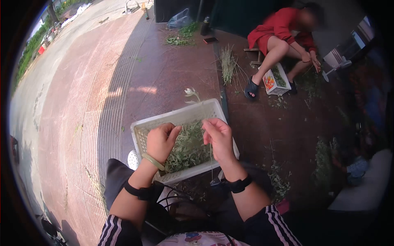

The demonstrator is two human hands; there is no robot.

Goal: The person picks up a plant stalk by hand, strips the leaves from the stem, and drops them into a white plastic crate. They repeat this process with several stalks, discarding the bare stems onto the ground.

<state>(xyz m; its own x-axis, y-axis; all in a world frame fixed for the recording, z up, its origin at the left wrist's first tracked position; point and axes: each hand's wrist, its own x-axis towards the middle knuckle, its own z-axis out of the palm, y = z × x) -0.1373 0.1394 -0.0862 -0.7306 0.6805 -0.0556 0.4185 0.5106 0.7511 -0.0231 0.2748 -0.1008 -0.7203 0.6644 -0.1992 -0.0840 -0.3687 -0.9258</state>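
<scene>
My right hand point(219, 137) pinches a thin plant stem point(211, 153) over the right part of a white plastic crate. A pale leafy tip point(191, 93) stands above the hand, and the stem's thin lower end hangs below it. To the left, my left hand point(162, 141) is curled over the crate with its thumb against the fingers; whether anything small is inside cannot be seen. The white crate point(143, 123) stands before my knees, and picked green leaves point(188, 151) lie in it under both hands.
A co-worker in red point(279, 28) sits at the upper right beside a smaller white crate point(273, 90). Bundled stems point(228, 67) and a green heap point(180, 39) lie on the floor. More leafy stalks point(280, 180) are at my right, with a dark bottle point(205, 26) farther back.
</scene>
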